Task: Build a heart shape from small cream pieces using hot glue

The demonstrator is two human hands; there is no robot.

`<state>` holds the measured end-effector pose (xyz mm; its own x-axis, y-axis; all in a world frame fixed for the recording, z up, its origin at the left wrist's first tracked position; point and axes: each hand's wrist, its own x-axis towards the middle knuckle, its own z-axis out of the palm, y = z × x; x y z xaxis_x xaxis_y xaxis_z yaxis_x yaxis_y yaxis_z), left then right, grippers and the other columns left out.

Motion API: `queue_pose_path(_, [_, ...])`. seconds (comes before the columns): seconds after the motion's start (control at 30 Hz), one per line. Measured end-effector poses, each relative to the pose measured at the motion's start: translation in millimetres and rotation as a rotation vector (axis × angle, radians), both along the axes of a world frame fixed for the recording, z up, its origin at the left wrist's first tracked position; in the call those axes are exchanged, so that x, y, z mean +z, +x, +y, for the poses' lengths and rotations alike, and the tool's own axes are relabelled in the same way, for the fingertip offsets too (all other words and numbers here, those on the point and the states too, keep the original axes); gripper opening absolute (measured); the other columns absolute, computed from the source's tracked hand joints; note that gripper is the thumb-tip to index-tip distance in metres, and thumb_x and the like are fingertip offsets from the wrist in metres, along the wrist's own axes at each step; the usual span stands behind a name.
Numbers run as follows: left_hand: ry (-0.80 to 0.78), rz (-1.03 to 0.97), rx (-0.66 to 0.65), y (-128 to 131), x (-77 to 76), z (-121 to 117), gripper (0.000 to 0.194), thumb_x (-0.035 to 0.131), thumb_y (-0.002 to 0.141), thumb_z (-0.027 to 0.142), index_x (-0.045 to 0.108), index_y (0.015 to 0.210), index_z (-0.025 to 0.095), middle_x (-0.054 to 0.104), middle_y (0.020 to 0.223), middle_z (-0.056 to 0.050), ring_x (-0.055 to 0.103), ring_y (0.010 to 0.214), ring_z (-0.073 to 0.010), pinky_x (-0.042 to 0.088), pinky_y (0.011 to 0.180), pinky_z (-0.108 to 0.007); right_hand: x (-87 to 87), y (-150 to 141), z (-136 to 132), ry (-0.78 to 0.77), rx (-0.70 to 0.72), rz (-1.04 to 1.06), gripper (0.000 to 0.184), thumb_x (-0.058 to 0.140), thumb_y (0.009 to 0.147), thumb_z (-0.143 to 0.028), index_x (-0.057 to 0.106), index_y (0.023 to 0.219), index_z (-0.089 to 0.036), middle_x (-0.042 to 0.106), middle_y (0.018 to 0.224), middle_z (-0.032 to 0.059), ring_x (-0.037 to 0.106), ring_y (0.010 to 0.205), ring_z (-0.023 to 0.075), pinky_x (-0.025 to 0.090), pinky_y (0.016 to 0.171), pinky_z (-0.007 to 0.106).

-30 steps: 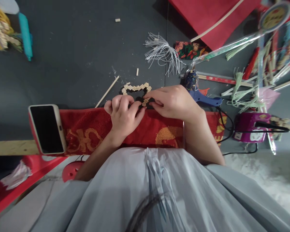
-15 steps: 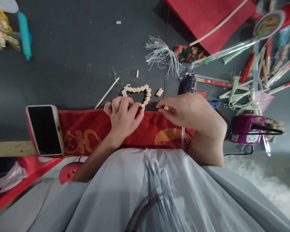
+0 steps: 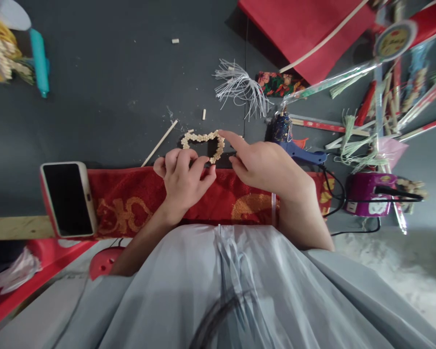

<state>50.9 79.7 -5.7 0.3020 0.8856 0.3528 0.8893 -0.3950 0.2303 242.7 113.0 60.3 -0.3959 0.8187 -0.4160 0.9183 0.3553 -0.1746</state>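
Observation:
A small heart-shaped frame (image 3: pixel 202 138) made of short pale stick pieces lies on the dark grey table, just beyond a red towel (image 3: pixel 131 194). My left hand (image 3: pixel 183 177) rests on the towel with its fingers curled and pinched on the heart's near edge. My right hand (image 3: pixel 265 165) has its index finger stretched out, its tip touching the heart's upper right lobe, while the other fingers are curled under.
A phone (image 3: pixel 68 198) lies at the towel's left end. A blue glue gun (image 3: pixel 301 151) with a black cord sits right of my right hand, beside a purple box (image 3: pixel 372 193). White strips (image 3: pixel 240 87), red paper (image 3: pixel 305 29), loose sticks and packaged craft items lie further back.
My right hand drew back to the right from the heart, then returned with its index finger stretched out onto the upper right lobe. My left hand stayed pinched on the heart.

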Motion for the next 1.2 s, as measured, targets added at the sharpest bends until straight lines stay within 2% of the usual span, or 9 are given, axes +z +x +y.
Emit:
queue_pose_path(0.17, [0.047,-0.072,0.028,-6,3.4,-1,0.01,0.063,0.085,0.028,0.071,0.091,0.028,0.061,0.088,-0.003,0.053,0.095,-0.0235,0.033,0.087,-0.041,1.6,4,-1,0.02,-0.015,-0.014,0.063,0.034,0.092,-0.02,0.034,0.155,-0.016,0.072,0.076,0.0066,0.06,0.061,0.0208,0.022,0.055,0.029])
queue_pose_path(0.3, [-0.051,-0.191,0.095,-20,11.6,4,0.031,0.055,0.084,0.016,0.072,0.107,0.028,0.058,0.097,-0.007,0.05,0.101,-0.0254,0.034,0.094,-0.044,7.4,2,-2,0.008,-0.002,-0.069,0.064,0.034,0.092,-0.019,0.032,0.156,-0.017,0.073,0.077,0.0075,0.062,0.062,0.0212,0.023,0.055,0.029])
queue_pose_path(0.43, [-0.207,-0.102,0.045,-27,24.9,18,0.048,0.05,0.083,0.01,0.07,0.12,0.034,0.055,0.11,-0.009,0.046,0.107,-0.0277,0.036,0.096,-0.047,11.9,-9,-2,-0.006,0.081,-0.083,0.066,0.033,0.092,-0.015,0.029,0.158,-0.019,0.073,0.077,0.0083,0.063,0.062,0.0205,0.023,0.054,0.029])
queue_pose_path(0.57, [-0.237,-0.043,0.018,-24,32.8,27,0.054,0.046,0.083,0.007,0.07,0.12,0.038,0.055,0.113,-0.01,0.044,0.109,-0.0299,0.036,0.092,-0.05,12.7,-18,0,-0.018,0.122,-0.083,0.067,0.033,0.092,-0.012,0.027,0.158,-0.018,0.073,0.076,0.0091,0.064,0.062,0.0199,0.023,0.053,0.028])
queue_pose_path(0.83, [-0.221,-0.075,0.08,-42,28.6,26,0.06,0.046,0.078,0.004,0.071,0.121,0.037,0.056,0.108,-0.012,0.045,0.105,-0.0321,0.036,0.088,-0.054,11.3,-5,-3,0.013,0.022,-0.103,0.066,0.034,0.091,-0.016,0.029,0.157,-0.017,0.073,0.078,0.0084,0.062,0.062,0.0203,0.027,0.056,0.028])
queue_pose_path(1.03, [-0.302,-0.091,0.074,-53,23.6,12,0.057,0.052,0.078,0.008,0.07,0.122,0.041,0.056,0.111,-0.01,0.045,0.108,-0.0323,0.034,0.093,-0.053,9.4,0,-13,-0.004,0.01,-0.11,0.064,0.034,0.091,-0.017,0.034,0.155,-0.016,0.071,0.073,0.0072,0.059,0.058,0.0201,0.024,0.054,0.029])
queue_pose_path(1.2, [-0.258,-0.052,0.042,-55,19.1,3,0.054,0.052,0.079,0.012,0.07,0.123,0.038,0.057,0.11,-0.01,0.045,0.107,-0.0309,0.033,0.092,-0.051,10.1,0,-20,-0.058,0.01,-0.1,0.066,0.033,0.092,-0.018,0.03,0.158,-0.018,0.07,0.071,0.0059,0.057,0.056,0.0191,0.02,0.053,0.029])
